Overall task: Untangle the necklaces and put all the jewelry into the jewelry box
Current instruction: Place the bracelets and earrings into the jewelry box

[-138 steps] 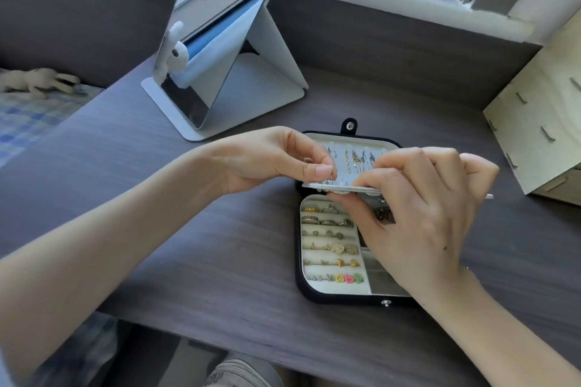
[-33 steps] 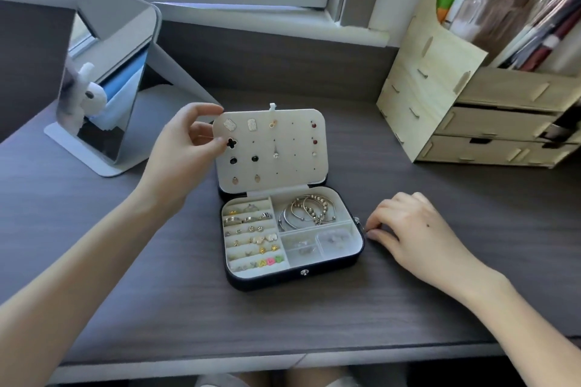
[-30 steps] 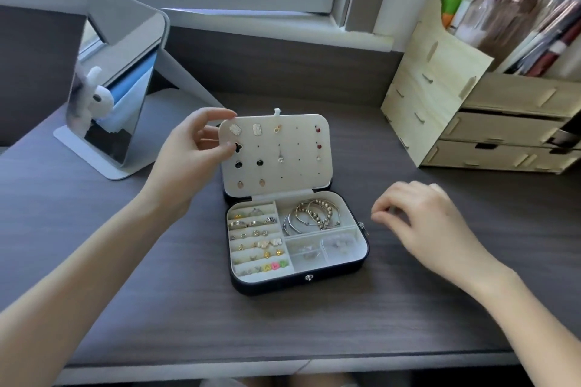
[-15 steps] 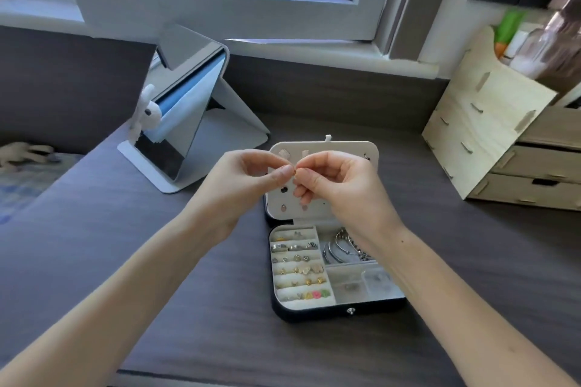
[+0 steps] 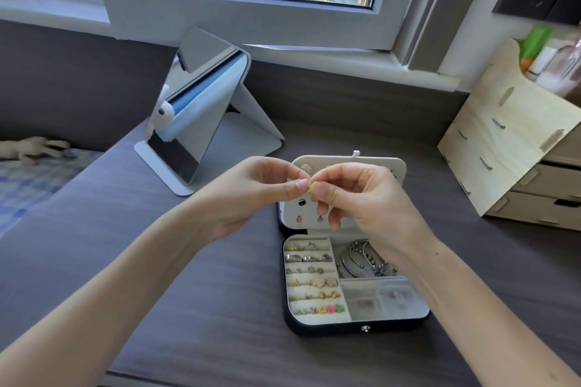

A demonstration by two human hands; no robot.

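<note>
The black jewelry box (image 5: 327, 329) lies open on the dark desk, its white earring panel (image 5: 371, 163) standing upright at the back. Rows of rings and studs (image 5: 309, 280) fill the left compartment, and silver bangles (image 5: 361, 261) lie in the upper right one. My left hand (image 5: 251, 195) and my right hand (image 5: 361, 198) meet in front of the panel, fingertips pinched together on a tiny gold earring (image 5: 309, 189). My right hand hides much of the panel.
A tilted stand mirror (image 5: 201, 122) sits at the back left of the desk. A pale wooden drawer organizer (image 5: 509, 148) with bottles stands at the right. Window sill runs behind. A bed with a plush toy (image 5: 31, 148) lies far left.
My right hand rose from the desk beside the box and joined my left hand in front of the panel, both now pinching a small gold piece. The view tilted upward.
</note>
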